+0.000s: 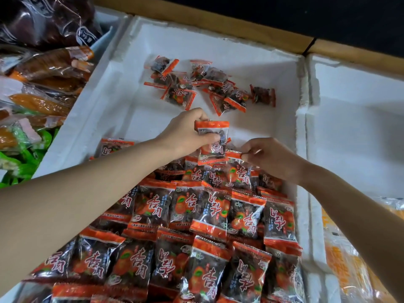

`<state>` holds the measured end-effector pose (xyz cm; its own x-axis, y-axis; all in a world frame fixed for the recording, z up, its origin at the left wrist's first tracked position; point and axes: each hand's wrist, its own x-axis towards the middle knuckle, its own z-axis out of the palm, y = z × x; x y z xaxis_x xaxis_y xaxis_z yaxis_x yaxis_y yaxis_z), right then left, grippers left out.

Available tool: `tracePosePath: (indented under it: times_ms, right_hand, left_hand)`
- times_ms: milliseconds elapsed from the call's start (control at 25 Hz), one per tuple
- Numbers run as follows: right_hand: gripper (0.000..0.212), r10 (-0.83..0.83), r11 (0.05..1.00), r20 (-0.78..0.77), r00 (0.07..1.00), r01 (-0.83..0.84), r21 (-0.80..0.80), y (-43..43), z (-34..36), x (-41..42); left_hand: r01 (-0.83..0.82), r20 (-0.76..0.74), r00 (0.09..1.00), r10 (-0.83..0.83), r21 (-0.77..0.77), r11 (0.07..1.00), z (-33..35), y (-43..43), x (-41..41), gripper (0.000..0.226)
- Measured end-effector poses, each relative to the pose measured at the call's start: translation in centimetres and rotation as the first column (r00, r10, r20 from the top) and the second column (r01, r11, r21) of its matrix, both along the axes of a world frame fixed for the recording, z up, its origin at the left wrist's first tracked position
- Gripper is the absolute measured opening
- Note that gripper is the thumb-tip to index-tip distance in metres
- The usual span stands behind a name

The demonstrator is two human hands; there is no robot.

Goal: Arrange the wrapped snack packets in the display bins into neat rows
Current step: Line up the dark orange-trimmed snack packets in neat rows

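Observation:
My left hand (185,132) grips one orange-and-clear snack packet (213,147), upright, above the middle of the white foam bin (113,88). My right hand (269,155) pinches the orange edge of another packet (233,154) just to the right of it. Below both hands, several rows of the same packets (196,237) lie overlapped across the near half of the bin. A loose pile of packets (207,86) sits scattered at the far end, with bare foam floor between pile and rows.
A bin at the left holds clear bags of orange and green snacks (37,101). Another white foam bin (354,119) stands at the right, with yellow-orange packets (347,259) at its near end. A wooden shelf edge (218,27) runs along the back.

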<state>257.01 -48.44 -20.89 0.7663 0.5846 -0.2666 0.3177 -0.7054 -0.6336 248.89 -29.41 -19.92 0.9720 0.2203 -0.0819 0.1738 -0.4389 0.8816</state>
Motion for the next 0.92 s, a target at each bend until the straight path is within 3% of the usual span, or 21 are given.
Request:
tracePosePath:
  times_ms: [160, 360, 520, 640, 760, 840, 920]
  right_hand:
    - [0.017, 0.095, 0.991, 0.123, 0.988, -0.082, -0.108, -1.0, 0.2, -0.5]
    - [0.018, 0.192, 0.972, 0.234, 0.953, -0.152, -0.177, -1.2, -0.1, -0.8]
    - [0.018, 0.163, 0.967, 0.279, 0.946, -0.097, -0.236, -1.9, -0.4, -1.2]
    - [0.017, 0.16, 0.972, 0.352, 0.922, -0.085, -0.218, -2.2, -0.2, -1.6]
    - [0.021, 0.101, 0.993, 0.432, 0.896, -0.064, -0.101, -1.9, 0.0, -1.1]
    - [0.03, 0.046, 0.998, 0.416, 0.908, -0.029, -0.047, -0.9, -0.1, -0.1]
    - [0.039, 0.012, 0.998, 0.328, 0.945, 0.009, -0.063, 0.8, -0.4, 0.9]
  left_hand:
    - [0.245, -0.169, 0.956, -0.241, 0.004, 0.97, -0.2, -1.1, 0.4, 0.018]
    - [0.377, -0.253, 0.92, -0.299, 0.365, 0.851, -1.0, -2.3, 0.9, 0.042]
    - [0.455, -0.316, 0.887, -0.338, 0.469, 0.757, -1.0, -2.4, 0.9, 0.053]
    - [0.456, -0.321, 0.887, -0.333, 0.49, 0.743, -1.0, -2.6, 0.6, 0.054]
    - [0.338, -0.213, 0.941, -0.263, 0.561, 0.756, -1.1, -1.9, 0.4, 0.054]
    - [0.232, -0.145, 0.973, -0.181, 0.566, 0.791, -1.5, -0.6, 0.6, 0.05]
    - [0.187, -0.179, 0.979, -0.1, 0.571, 0.8, -2.4, 1.4, 0.8, 0.05]
